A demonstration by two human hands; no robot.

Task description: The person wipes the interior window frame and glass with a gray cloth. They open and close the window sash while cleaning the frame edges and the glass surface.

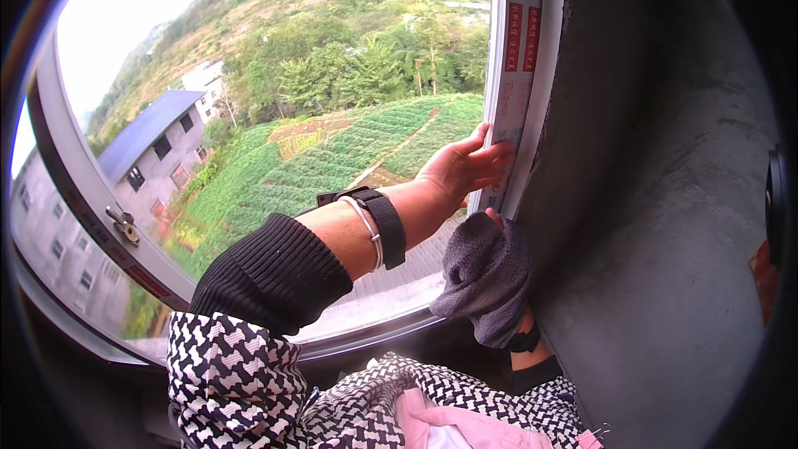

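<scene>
My left hand point(471, 165) reaches across to the right-hand side of an aluminium window frame point(522, 100). Its fingers are spread and rest against the printed protective film on the frame. Just below it, my right hand point(494, 219) holds a grey-purple cloth point(483, 280) against the lower part of the same upright. The cloth covers most of that hand, and only a fingertip shows above it. Red and blue writing runs along the film.
At left is a sliding sash point(81, 187) with a metal latch point(123, 226). The window's bottom rail point(368, 330) curves below my arms. A bare grey wall point(654, 249) stands close on the right. Outside are fields, trees and houses.
</scene>
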